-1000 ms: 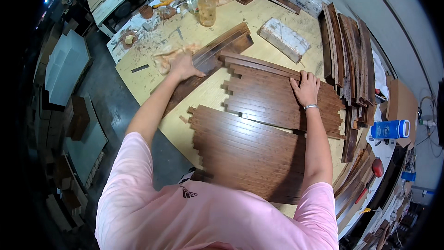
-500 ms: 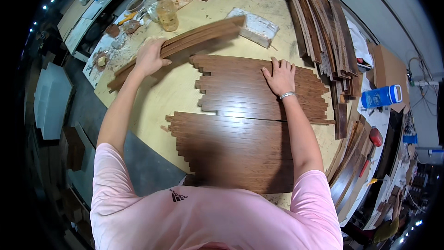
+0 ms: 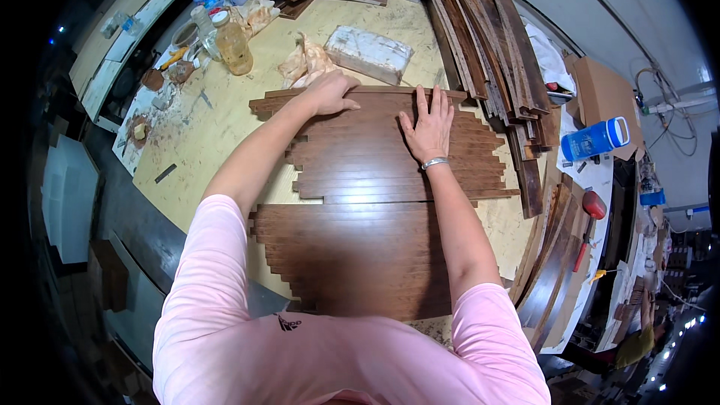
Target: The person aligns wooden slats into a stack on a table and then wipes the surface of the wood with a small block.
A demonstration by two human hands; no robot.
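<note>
A long brown wooden plank (image 3: pixel 266 105), seemingly of a few strips, lies along the far edge of a panel of brown floorboards (image 3: pixel 360 150) with stepped ends. My left hand (image 3: pixel 328 95) is closed on this plank, fingers over its far edge and thumb on the near side. My right hand (image 3: pixel 430 129) lies flat on the panel with its fingers spread, tips at the plank's edge, a silver bracelet at the wrist. Nearer my body is a second panel of boards (image 3: pixel 345 236), split from the first by a thin dark gap.
Beyond the plank stand a white-wrapped block (image 3: pixel 369 52) and a crumpled cloth (image 3: pixel 304 64). Glass jars (image 3: pixel 232 45) are at the far left. Stacked dark planks (image 3: pixel 495 52), a blue bottle (image 3: pixel 595 139) and a red-headed mallet (image 3: pixel 592 206) are on the right.
My left hand has brought the plank right and down, from above the table at the left onto the panel's far edge. The cloth behind it has come into sight.
</note>
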